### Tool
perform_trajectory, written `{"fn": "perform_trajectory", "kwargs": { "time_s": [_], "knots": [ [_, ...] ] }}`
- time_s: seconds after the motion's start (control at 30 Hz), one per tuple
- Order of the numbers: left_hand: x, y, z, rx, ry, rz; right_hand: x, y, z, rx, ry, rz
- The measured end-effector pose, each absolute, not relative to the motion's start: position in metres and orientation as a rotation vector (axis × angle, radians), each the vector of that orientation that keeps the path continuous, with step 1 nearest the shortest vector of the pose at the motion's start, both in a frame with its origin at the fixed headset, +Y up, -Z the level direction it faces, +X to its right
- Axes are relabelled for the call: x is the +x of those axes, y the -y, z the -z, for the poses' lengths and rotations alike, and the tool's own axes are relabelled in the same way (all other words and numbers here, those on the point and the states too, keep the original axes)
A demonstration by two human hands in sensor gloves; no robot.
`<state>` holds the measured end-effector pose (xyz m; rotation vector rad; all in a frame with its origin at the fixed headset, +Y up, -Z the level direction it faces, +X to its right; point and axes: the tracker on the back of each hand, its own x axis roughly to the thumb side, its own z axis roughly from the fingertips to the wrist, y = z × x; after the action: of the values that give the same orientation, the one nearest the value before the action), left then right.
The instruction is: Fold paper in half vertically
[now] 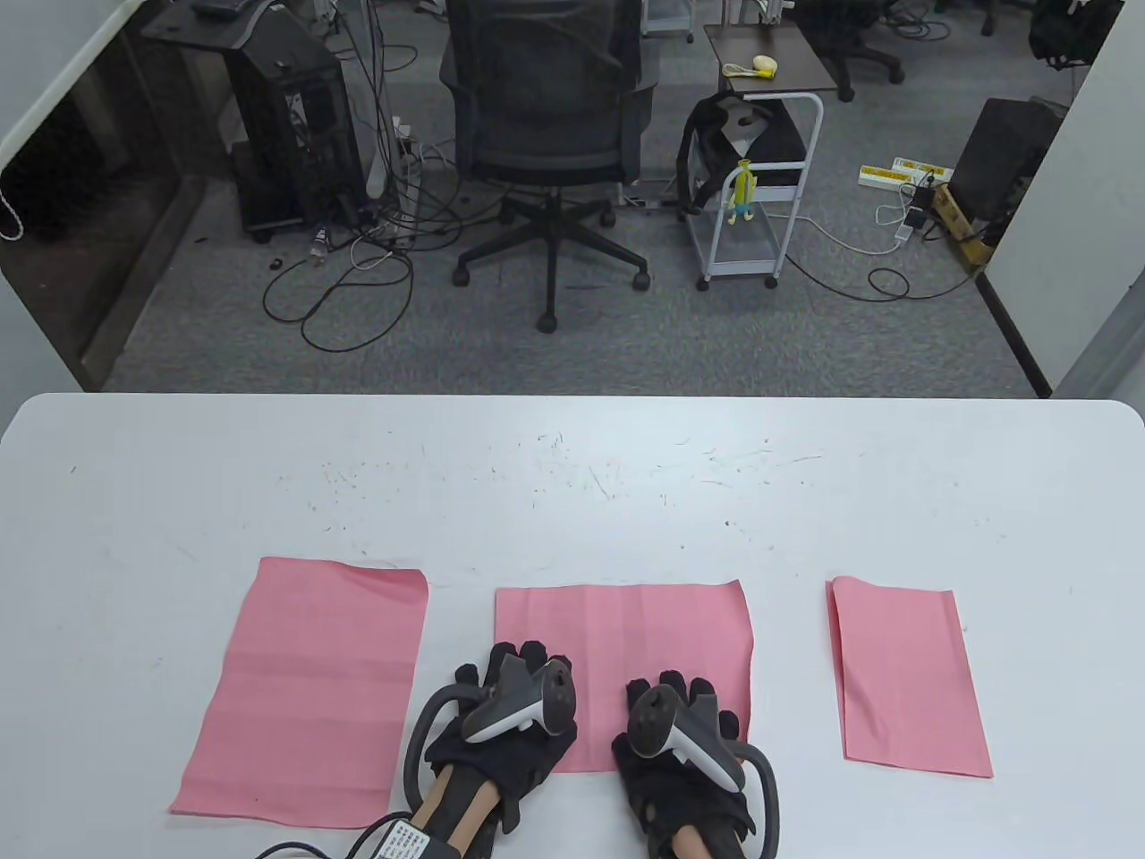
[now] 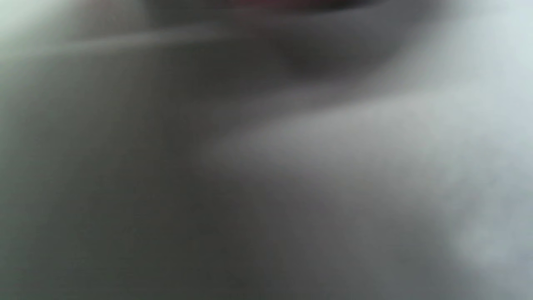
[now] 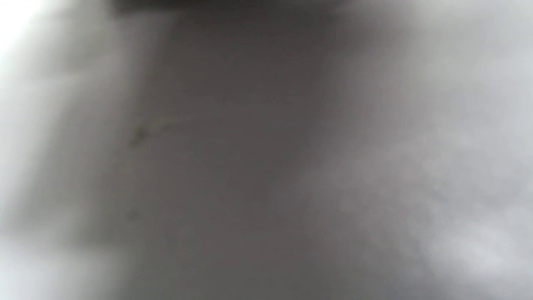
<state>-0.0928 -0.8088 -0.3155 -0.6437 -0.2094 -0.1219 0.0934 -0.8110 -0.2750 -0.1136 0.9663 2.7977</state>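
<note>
A pink sheet [image 1: 626,631] lies flat at the table's front middle, wider than deep, with faint crease lines. My left hand [image 1: 514,684] rests on its lower left part, fingers lying flat on the paper. My right hand [image 1: 684,711] rests on its lower right part, fingers also flat on the paper. Neither hand lifts an edge. Both wrist views are blurred grey and show nothing I can make out.
An unfolded pink sheet [image 1: 309,689] lies to the left. A narrower folded pink sheet [image 1: 908,676] lies to the right. The white table [image 1: 572,483] is bare and scuffed behind them. An office chair [image 1: 550,134] and a cart stand beyond the far edge.
</note>
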Motion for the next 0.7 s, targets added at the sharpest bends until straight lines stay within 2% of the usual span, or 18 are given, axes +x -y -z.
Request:
{"fn": "perform_trajectory", "kwargs": {
  "time_s": [0.43,0.6,0.7],
  "knots": [
    [-0.093,0.807,0.314,-0.631,0.212,0.133,0.092,0.808,0.275,-0.115,-0.929,-2.844],
    [-0.092,0.807,0.314,-0.635,0.213,0.131,0.097,0.772,0.285,-0.104,-0.74,-2.862],
    [-0.092,0.807,0.313,-0.634,0.213,0.132,0.116,0.744,0.309,-0.168,-0.659,-2.814]
  ]
}}
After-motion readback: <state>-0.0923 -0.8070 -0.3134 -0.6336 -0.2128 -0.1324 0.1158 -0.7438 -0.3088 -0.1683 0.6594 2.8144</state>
